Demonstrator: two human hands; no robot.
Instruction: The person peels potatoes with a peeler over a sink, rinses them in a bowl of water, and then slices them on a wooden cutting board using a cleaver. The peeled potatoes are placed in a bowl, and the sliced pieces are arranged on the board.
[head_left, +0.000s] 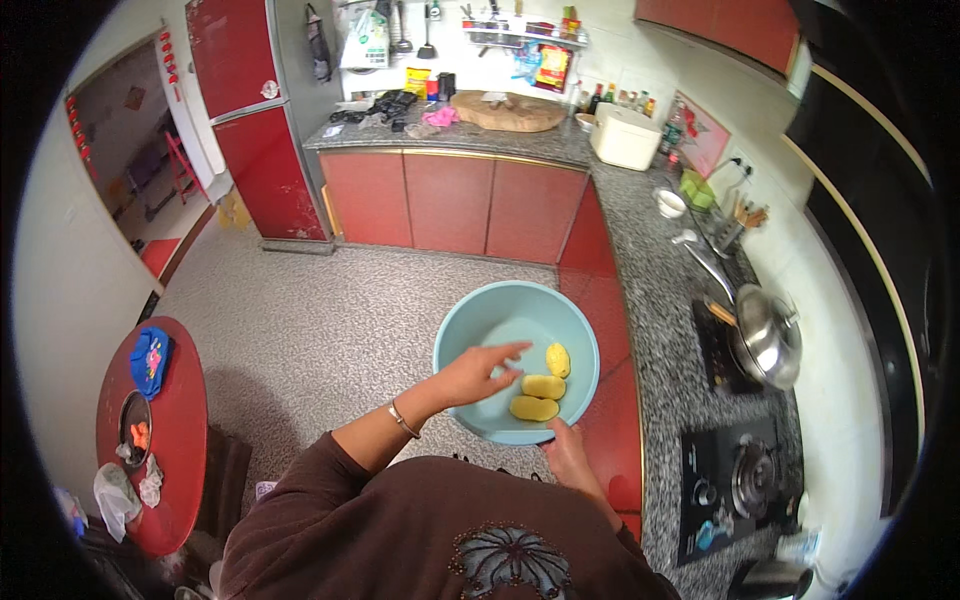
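Note:
A light blue plastic basin (480, 330) is held in front of my body, above the floor. My right hand (566, 452) grips its near rim, thumb on top and fingers hidden beneath. Inside lie three peeled yellow potatoes: one upper potato (557, 360), one middle potato (544, 387) and one lower potato (534, 409). Over the basin's left half hovers my left hand (484, 371), fingers apart and nothing in them. Its fingertips are close to the middle potato; whether they touch it I cannot tell. A bracelet circles the left wrist.
Along the right runs a granite counter (660, 330) with a lidded metal wok (765, 337) and a gas stove (731, 487). A round wooden chopping board (510, 112) lies on the back counter. At left stand a red table (180, 420) and a red refrigerator (262, 165).

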